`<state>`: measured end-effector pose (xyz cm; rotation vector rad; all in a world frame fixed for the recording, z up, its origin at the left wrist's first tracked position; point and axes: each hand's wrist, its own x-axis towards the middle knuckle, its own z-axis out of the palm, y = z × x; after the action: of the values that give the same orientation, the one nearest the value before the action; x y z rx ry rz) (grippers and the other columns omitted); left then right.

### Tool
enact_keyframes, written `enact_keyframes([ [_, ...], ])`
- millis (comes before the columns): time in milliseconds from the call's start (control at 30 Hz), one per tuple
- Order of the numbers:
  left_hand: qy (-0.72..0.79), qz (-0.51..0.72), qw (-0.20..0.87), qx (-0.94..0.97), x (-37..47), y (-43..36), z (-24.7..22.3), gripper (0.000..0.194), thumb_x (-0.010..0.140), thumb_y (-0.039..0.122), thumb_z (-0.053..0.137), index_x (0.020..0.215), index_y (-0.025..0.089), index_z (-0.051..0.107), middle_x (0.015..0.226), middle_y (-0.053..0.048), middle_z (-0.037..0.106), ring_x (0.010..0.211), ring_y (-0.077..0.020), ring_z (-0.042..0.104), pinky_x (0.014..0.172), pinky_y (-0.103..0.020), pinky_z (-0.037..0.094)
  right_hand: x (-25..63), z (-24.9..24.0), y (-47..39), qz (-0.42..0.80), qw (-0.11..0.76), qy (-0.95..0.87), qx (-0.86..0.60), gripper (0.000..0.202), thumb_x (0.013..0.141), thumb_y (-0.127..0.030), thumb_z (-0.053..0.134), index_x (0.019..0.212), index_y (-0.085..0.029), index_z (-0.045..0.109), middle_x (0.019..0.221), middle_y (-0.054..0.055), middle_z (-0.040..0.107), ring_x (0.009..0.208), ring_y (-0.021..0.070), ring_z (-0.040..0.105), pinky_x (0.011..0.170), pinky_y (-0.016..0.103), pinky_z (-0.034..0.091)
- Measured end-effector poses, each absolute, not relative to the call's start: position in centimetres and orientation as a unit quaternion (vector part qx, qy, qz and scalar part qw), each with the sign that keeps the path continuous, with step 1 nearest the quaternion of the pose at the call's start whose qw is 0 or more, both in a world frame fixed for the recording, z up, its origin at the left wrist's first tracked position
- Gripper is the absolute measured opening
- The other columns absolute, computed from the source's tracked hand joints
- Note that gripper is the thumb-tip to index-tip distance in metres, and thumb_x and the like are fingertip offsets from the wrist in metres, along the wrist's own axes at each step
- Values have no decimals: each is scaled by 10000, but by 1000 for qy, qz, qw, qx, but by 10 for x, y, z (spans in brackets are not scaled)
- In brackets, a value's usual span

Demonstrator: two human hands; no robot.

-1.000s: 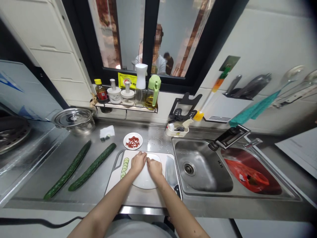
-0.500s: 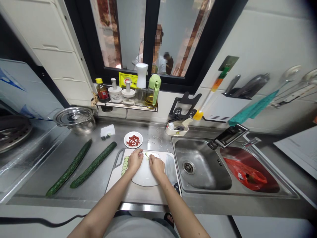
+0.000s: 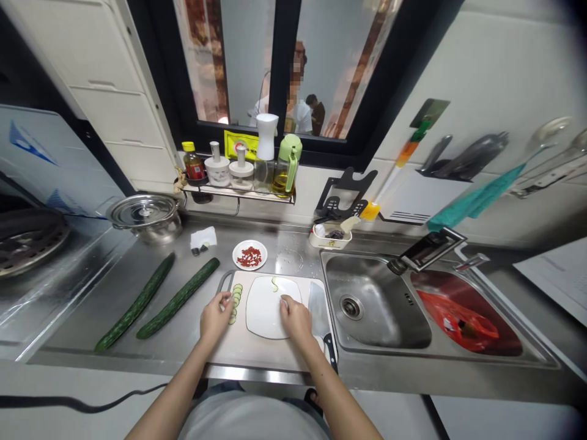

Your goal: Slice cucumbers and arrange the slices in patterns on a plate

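On the white cutting board lies a white squarish plate. Small curved cucumber pieces form an S-like line near its far edge. My right hand is over the plate's right side, fingers drawn together; anything between them is hidden. My left hand is at the board's left side, beside a row of overlapping cucumber slices. Its thumb and fingers are closed together, and what they hold, if anything, is too small to make out. A kitchen knife rests on the board's right side, black handle toward me.
Two whole cucumbers lie on the steel counter to the left. Behind the board sits a small plate of chopped red bits. A lidded pot stands back left. The double sink is at right, with a red bag inside.
My left hand has moved left, off the plate, to the cucumber slices. The right hand has shifted slightly right and nearer to me, uncovering the curved pieces. The view has shifted a little.
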<state>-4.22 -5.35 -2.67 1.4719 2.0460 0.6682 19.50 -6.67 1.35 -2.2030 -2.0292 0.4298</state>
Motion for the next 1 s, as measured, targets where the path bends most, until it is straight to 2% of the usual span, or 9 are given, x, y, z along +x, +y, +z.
enact_keyframes([
  [133, 774, 221, 265, 531, -59, -77, -31, 299, 850, 424, 486, 1048, 247, 624, 898, -26, 695, 824, -188, 641, 667, -236, 433, 196, 13, -73, 141, 58, -667, -730, 372, 963, -343, 326, 1184, -283, 619, 960, 32, 730, 894, 154, 659, 696, 207, 373],
  [300, 776, 146, 254, 559, -56, -92, -32, 297, 817, 490, 522, 941, 242, 629, 801, -12, 674, 792, -197, 628, 644, -246, 398, 195, 9, -79, 148, 74, -668, -725, 368, 966, -334, 324, 1159, -280, 632, 932, 24, 732, 867, 153, 660, 677, 207, 362],
  [467, 776, 139, 228, 572, -46, -92, -36, 220, 800, 393, 566, 938, 236, 637, 884, -14, 670, 851, -189, 606, 706, -257, 389, 193, 9, -83, 155, 79, -674, -718, 369, 968, -331, 327, 1167, -266, 631, 909, 28, 732, 841, 151, 658, 668, 205, 355],
  [667, 763, 209, 246, 559, -44, -95, -40, 111, 802, 293, 549, 842, 226, 628, 874, -2, 668, 812, -158, 599, 687, -229, 393, 192, 13, -87, 154, 91, -674, -717, 365, 966, -325, 329, 1131, -264, 648, 897, 27, 731, 838, 156, 653, 661, 207, 355],
  [800, 732, 301, 340, 508, -41, -91, -34, 149, 758, 348, 589, 775, 201, 614, 744, 10, 651, 696, -143, 580, 643, -226, 405, 190, 19, -90, 175, 132, -673, -706, 346, 949, -315, 351, 1057, -245, 671, 837, 22, 719, 788, 152, 642, 652, 209, 365],
  [933, 635, 411, 493, 430, -32, -81, -13, 350, 596, 465, 721, 716, 162, 594, 637, 15, 604, 585, -118, 528, 584, -224, 403, 182, 33, -88, 258, 230, -677, -649, 269, 894, -305, 453, 1022, -204, 666, 829, 29, 684, 751, 147, 610, 674, 222, 403],
  [1000, 591, 425, 536, 427, -25, -77, 2, 357, 568, 457, 750, 683, 157, 592, 618, 19, 588, 567, -107, 508, 573, -221, 392, 176, 41, -85, 294, 277, -689, -602, 234, 866, -283, 499, 1013, -195, 657, 865, 35, 661, 781, 151, 591, 722, 241, 425],
])
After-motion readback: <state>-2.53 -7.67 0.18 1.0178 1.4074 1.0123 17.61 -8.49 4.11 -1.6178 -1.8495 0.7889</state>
